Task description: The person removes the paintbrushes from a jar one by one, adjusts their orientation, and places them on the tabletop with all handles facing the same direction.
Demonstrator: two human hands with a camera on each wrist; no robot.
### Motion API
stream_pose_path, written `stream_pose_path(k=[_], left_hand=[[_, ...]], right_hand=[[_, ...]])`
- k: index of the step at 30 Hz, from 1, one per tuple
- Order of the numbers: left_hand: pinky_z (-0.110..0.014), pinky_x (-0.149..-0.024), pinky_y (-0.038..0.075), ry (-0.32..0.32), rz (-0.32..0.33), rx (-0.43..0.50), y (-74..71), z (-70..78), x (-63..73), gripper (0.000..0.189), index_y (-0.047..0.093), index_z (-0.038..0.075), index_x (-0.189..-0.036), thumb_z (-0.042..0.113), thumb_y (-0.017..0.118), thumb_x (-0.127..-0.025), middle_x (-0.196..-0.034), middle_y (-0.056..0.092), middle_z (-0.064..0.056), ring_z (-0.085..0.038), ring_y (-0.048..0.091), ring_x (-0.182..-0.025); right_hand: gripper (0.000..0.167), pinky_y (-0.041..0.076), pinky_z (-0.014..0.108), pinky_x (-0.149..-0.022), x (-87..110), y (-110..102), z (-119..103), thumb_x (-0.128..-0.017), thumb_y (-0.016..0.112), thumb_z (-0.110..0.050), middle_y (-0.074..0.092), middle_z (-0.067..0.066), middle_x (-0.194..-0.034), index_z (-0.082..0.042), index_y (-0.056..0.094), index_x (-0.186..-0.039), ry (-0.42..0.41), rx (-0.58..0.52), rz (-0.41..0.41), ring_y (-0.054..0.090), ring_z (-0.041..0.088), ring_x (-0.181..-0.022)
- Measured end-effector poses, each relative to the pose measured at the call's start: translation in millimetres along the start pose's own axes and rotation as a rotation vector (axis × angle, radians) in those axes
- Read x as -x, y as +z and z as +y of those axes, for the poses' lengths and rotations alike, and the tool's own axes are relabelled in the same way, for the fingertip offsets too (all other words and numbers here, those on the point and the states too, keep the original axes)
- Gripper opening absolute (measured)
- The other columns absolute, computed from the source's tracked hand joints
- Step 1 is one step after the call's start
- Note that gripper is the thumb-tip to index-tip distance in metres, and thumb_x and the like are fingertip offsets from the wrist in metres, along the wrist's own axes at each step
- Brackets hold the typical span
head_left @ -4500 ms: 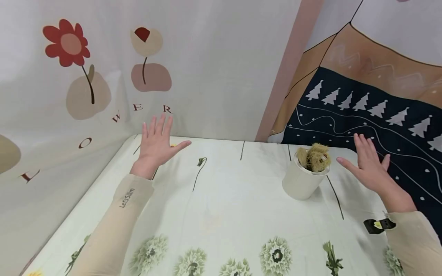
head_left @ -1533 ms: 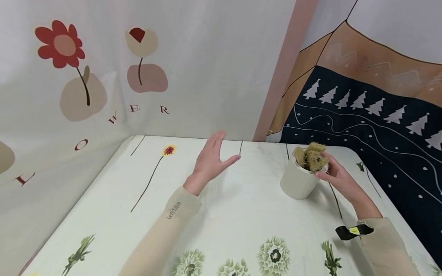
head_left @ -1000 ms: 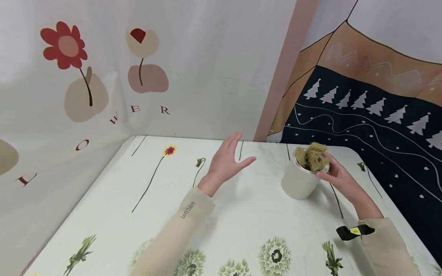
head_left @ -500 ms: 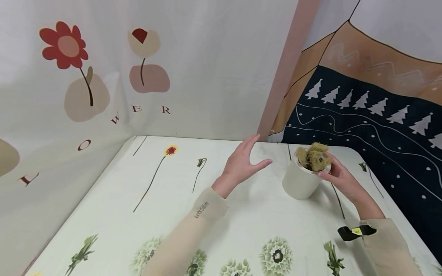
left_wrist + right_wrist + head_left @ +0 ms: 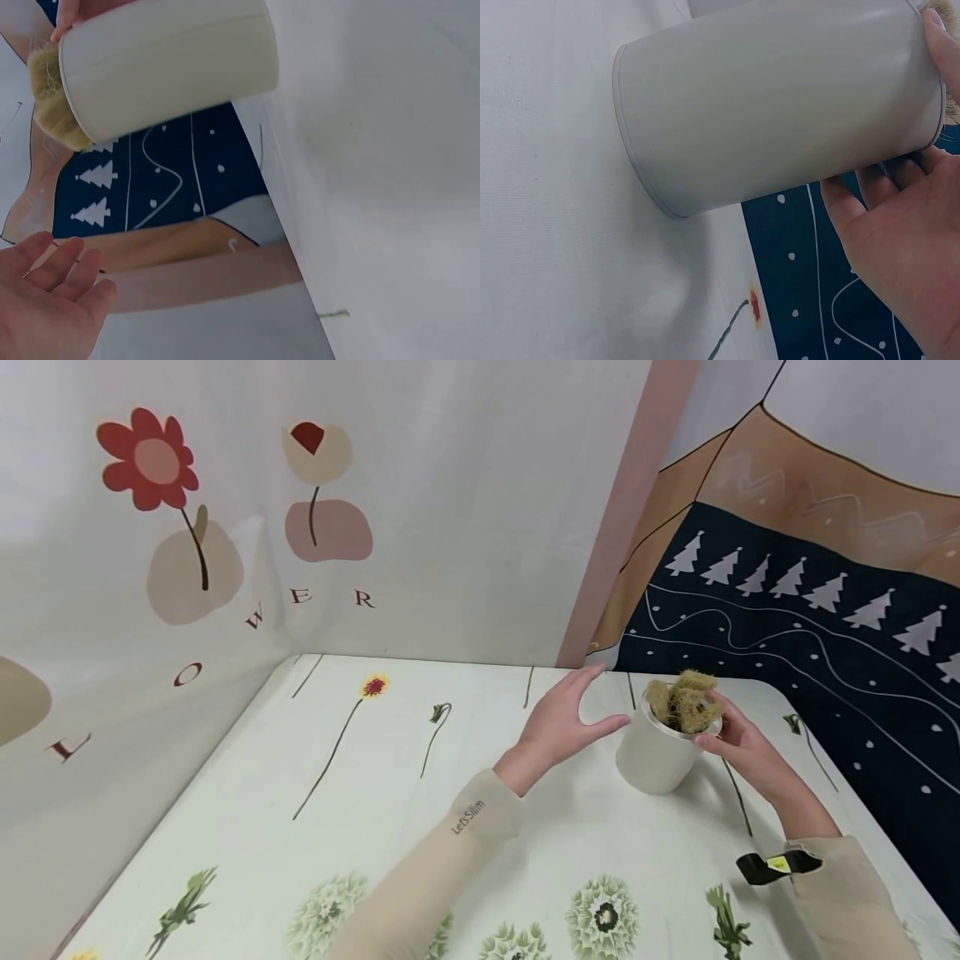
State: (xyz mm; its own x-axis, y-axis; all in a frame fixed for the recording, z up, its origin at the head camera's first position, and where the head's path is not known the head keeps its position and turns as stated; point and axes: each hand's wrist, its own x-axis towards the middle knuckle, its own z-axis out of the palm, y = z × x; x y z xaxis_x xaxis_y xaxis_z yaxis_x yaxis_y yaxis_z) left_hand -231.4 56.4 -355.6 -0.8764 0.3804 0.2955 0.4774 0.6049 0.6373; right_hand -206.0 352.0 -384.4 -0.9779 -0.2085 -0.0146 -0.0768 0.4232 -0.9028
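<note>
A white cylindrical pot (image 5: 651,758) stands upright on the table at the right, with rough tan fibrous clumps (image 5: 684,703) poking out of its top. My right hand (image 5: 742,750) grips it by the right side near the rim; in the right wrist view the thumb (image 5: 943,49) lies over one side and the fingers on the other. My left hand (image 5: 558,722) hovers just left of the pot, thumb spread away from the fingers, holding nothing. The left wrist view shows a gap between this hand (image 5: 49,304) and the pot (image 5: 172,71).
A white tablecloth (image 5: 570,843) printed with flowers and stems covers the table. Behind it hangs a pale curtain (image 5: 465,527) with flower prints, and at the right a dark blue cloth (image 5: 795,635) with white trees borders the table edge.
My left hand has moved steadily rightward from the far left to beside the pot. My right hand came in from the right earlier and took hold of the pot's rim; the pot has stayed put.
</note>
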Motion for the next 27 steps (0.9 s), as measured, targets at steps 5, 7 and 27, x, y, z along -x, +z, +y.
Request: stream_pose_path(k=[5,7,27], left_hand=[[-0.038,-0.114,0.046,0.005,0.010,0.065,7.1,6.6,-3.5,0.076,0.041,0.025,-0.152,0.053,0.071,-0.088,-0.156,0.045,0.004,-0.017,0.045,-0.143],[-0.036,-0.112,0.047,0.013,0.014,0.095,9.9,8.5,-4.9,0.074,0.042,0.025,-0.152,0.051,0.072,-0.088,-0.154,0.048,0.004,-0.016,0.049,-0.140],[-0.012,-0.085,0.055,-0.017,0.011,0.449,27.0,26.7,-12.2,0.048,0.062,0.016,-0.130,0.029,0.079,-0.087,-0.122,0.072,0.000,-0.007,0.070,-0.102]], right_hand=[[0.085,0.038,-0.002,-0.083,0.3,0,0,-0.103,0.055,-0.020,-0.014,0.024,-0.165,-0.011,-0.009,-0.160,0.005,0.020,0.004,0.011,0.052,-0.145],[0.085,0.037,-0.002,-0.082,0.5,0,0,-0.103,0.055,-0.020,-0.015,0.024,-0.165,-0.010,-0.009,-0.160,0.004,0.023,0.004,0.011,0.052,-0.145],[0.085,0.036,-0.002,-0.085,2.7,1,-1,-0.104,0.053,-0.018,-0.020,0.021,-0.164,-0.011,-0.012,-0.159,-0.021,-0.012,-0.009,0.000,0.049,-0.149]])
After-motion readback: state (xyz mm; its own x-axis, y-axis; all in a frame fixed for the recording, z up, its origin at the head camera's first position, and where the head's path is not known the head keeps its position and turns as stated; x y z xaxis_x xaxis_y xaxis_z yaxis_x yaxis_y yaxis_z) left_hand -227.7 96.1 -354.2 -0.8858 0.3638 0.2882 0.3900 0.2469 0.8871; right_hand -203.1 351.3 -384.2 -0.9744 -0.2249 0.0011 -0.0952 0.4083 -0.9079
